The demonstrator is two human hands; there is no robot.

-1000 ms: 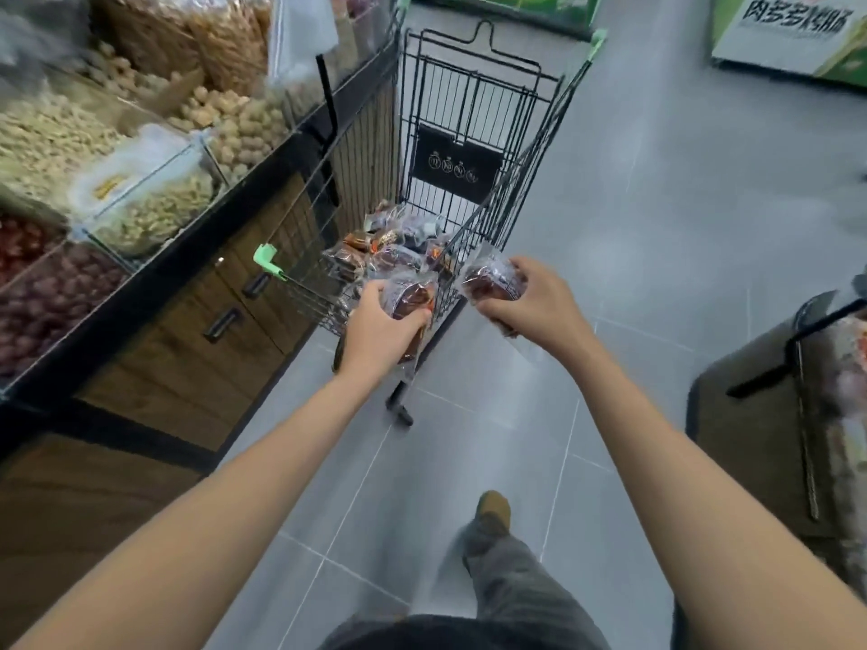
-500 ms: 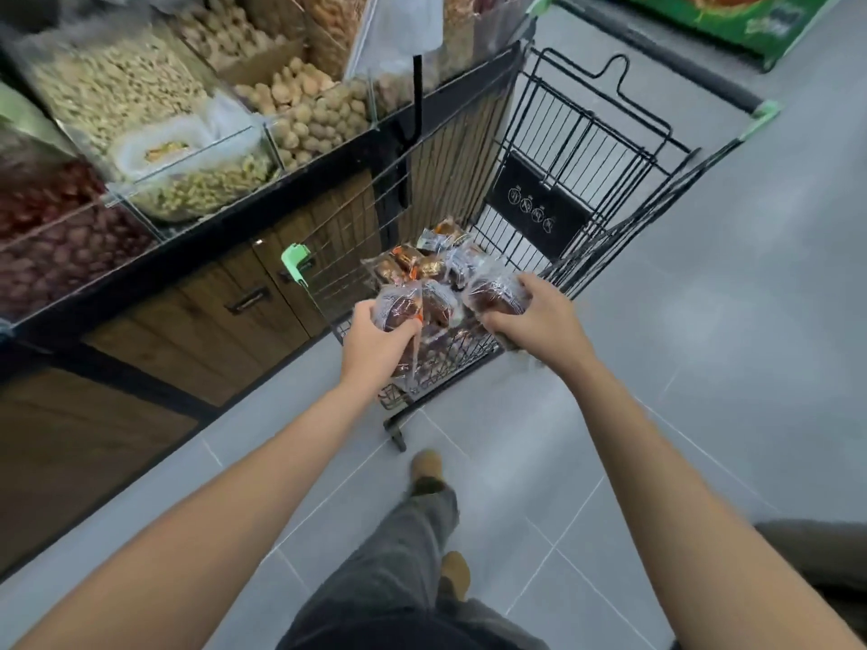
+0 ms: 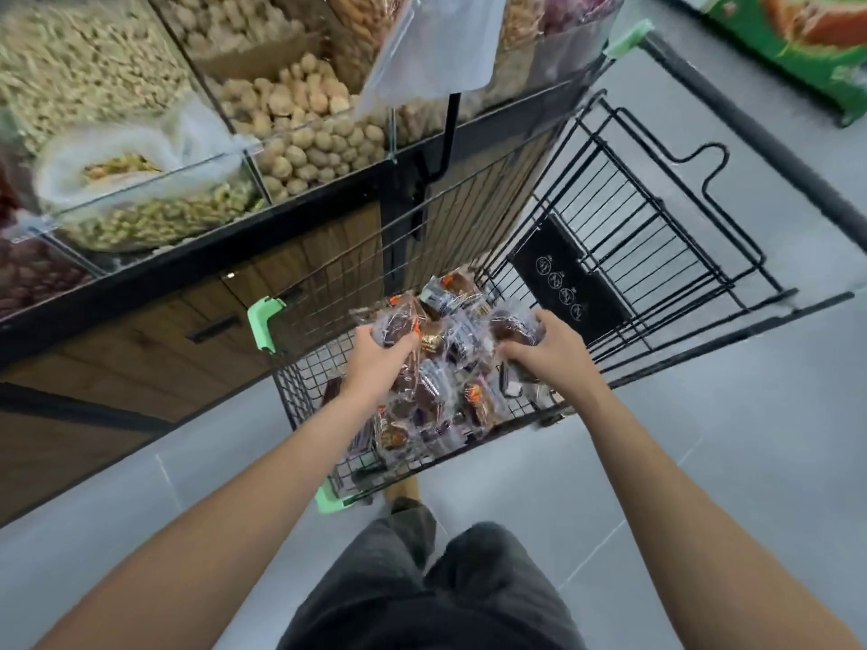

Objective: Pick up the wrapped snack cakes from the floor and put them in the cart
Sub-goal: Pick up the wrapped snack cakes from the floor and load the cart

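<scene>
Wrapped snack cake [image 3: 396, 325] gripped in left hand [image 3: 375, 358], fingers curled round wrapper. Second cake [image 3: 513, 323] clasped in right hand [image 3: 551, 349]. Both held over cart [image 3: 605, 218] basket, just above pile of cakes [image 3: 441, 401] already lying inside. Cakes judged light, soft, easily crushed; clear film judged slippery and crinkly. Best taken across wrapper middle, with gentle pressure. Bulk bins [image 3: 300, 129] of nuts seen on shelf beside cart.
</scene>
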